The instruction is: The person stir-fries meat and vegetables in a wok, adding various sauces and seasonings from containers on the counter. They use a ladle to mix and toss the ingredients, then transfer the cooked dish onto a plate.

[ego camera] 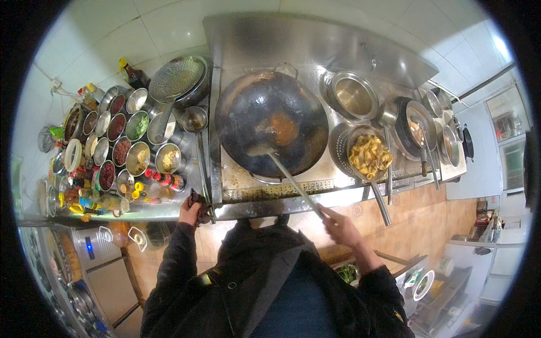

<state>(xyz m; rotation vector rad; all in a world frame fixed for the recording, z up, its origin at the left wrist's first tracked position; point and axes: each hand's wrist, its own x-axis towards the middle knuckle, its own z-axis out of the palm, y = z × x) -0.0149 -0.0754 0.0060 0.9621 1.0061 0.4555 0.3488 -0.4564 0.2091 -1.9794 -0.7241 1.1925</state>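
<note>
My right hand (341,228) grips the handle of a long metal wok spatula (296,183). Its blade rests low inside a large dark wok (236,114), near a small patch of reddish-brown liquid (284,128). My left hand (191,212) holds a bunched dark cloth (202,207) at the counter's front edge, beside the end of a ladle's handle. That ladle (195,120) lies on the counter left of the wok. To the wok's right, a strainer ladle (359,169) holds cooked yellowish-brown pieces.
Several metal bowls of seasonings (116,126) and several bottles (165,179) crowd the left counter. A perforated strainer (177,78) rests on a pan behind them. Right of the wok stand a metal pot (354,95) with liquid and a second wok (401,122). A steel splashback (296,42) rises behind.
</note>
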